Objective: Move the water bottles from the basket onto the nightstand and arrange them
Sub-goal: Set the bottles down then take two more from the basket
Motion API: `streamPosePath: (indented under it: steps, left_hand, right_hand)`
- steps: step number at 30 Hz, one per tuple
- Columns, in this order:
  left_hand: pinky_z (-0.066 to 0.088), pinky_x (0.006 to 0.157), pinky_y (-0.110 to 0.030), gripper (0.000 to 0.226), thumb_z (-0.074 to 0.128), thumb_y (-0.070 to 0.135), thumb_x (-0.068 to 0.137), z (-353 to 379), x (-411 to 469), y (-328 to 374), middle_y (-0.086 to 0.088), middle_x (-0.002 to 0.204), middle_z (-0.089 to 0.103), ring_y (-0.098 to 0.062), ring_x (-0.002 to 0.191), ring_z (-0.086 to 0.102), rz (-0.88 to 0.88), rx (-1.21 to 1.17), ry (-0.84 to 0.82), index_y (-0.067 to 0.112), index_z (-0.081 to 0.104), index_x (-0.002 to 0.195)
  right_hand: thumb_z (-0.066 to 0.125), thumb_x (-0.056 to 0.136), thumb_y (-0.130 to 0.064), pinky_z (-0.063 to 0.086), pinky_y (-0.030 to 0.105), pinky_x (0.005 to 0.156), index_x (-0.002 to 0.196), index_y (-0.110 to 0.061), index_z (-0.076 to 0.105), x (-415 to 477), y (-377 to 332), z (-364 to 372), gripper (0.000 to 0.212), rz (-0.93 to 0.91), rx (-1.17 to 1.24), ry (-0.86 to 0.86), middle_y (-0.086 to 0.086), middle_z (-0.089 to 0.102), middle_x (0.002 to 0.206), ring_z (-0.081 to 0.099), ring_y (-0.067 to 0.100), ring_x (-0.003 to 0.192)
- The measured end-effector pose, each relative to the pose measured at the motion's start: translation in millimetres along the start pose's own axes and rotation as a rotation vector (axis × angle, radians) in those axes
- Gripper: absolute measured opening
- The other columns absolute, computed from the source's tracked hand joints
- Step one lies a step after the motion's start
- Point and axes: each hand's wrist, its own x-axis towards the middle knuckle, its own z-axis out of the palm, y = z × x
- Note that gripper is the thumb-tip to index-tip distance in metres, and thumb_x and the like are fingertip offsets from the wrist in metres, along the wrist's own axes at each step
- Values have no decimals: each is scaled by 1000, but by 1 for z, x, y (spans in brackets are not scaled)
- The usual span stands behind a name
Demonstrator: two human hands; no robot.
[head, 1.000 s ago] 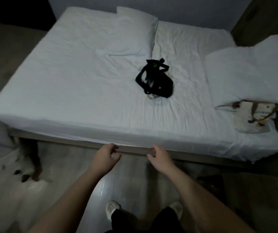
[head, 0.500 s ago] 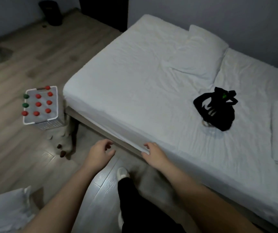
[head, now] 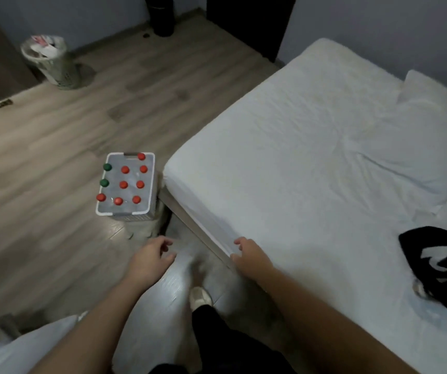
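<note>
Closer now – white basket packed with red-, green-capped bottles.

One white basket on the floor holds eleven capped water bottles — nine red caps and two green caps. One bed, one pillow, one black bag. Two bins — one pale wastebasket, one dark bin.
</note>
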Motion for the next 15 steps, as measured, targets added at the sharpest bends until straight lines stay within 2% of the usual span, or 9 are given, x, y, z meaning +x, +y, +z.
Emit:
streamPosePath:
  steps: [4, 6, 8, 11, 15]
  left_hand:
    - [53, 74, -36, 17, 67, 16, 80, -32, 32, -10, -5, 86, 62, -27, 79, 62, -27, -22, 51, 13, 64, 96]
    - [51, 64, -32, 10, 66, 14, 83, -46, 50, -17, -3, 80, 60, -30, 73, 63, -39, -45, 51, 15, 61, 91]
    - [48, 57, -27, 10, 65, 15, 84, -62, 72, -27, -3, 84, 61, -26, 70, 61, -53, -52, 58, 16, 61, 93]
    - [47, 73, -30, 24, 68, 19, 82, -92, 113, -56, -7, 95, 64, -21, 81, 60, -43, 2, 70, 11, 64, 104]
    - [45, 73, -30, 21, 68, 20, 81, -139, 179, -100, -10, 96, 66, -27, 82, 63, -18, 47, 37, 8, 65, 98]
  right_hand:
    - [54, 90, -28, 40, 33, 100, 133, -15, 44, 41, -63, -10, 47, -121, -45, 1, 9, 50, 130, 52, 26, 119]
    - [52, 91, -29, 42, 35, 100, 134, -16, 43, 56, -93, -14, 45, -161, -54, -21, 9, 50, 130, 53, 27, 117]
    - [51, 93, -31, 42, 37, 100, 136, -16, 41, 72, -120, -15, 47, -186, -63, -39, 9, 48, 132, 52, 27, 118]
    - [51, 93, -31, 43, 40, 99, 137, -16, 40, 97, -161, -11, 48, -184, -62, -49, 10, 48, 134, 51, 29, 119]
    - [50, 95, -27, 41, 36, 100, 132, -13, 46, 137, -224, 4, 40, -175, -69, -3, 11, 53, 132, 51, 28, 121]
